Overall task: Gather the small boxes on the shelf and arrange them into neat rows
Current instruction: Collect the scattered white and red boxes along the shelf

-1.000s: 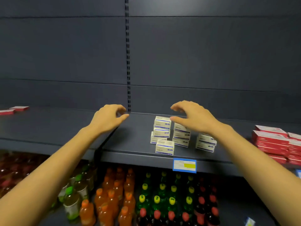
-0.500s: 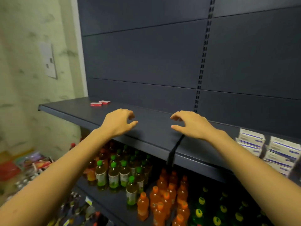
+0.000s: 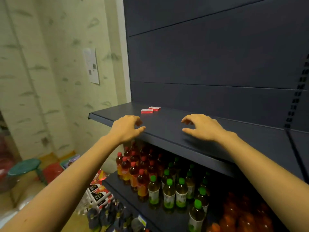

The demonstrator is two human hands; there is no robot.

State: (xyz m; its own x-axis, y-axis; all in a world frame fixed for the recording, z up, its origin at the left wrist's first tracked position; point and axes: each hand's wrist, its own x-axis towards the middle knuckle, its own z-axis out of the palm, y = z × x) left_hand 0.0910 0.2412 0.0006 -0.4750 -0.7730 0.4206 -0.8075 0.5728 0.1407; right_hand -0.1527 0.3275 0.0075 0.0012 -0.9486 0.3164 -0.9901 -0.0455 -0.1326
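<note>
Hovering empty and loosely curled, my left hand (image 3: 126,128) is nearer the two flat red cardboard boxes (image 3: 147,111) lying crosswise beyond it.

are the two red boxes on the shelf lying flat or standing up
Lying flat. Both red boxes rest on their broad faces on the shelf, low and wide, close together near its left end.

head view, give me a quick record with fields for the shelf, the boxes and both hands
shelf: dark shelf, bare between the hands
boxes: two small red boxes, flat, close together near the left end
left hand: left hand fingers loosely curled, holds nothing, short of the boxes
right hand: right hand same, further right
below: red-capped bottles, green-capped bottles
</note>
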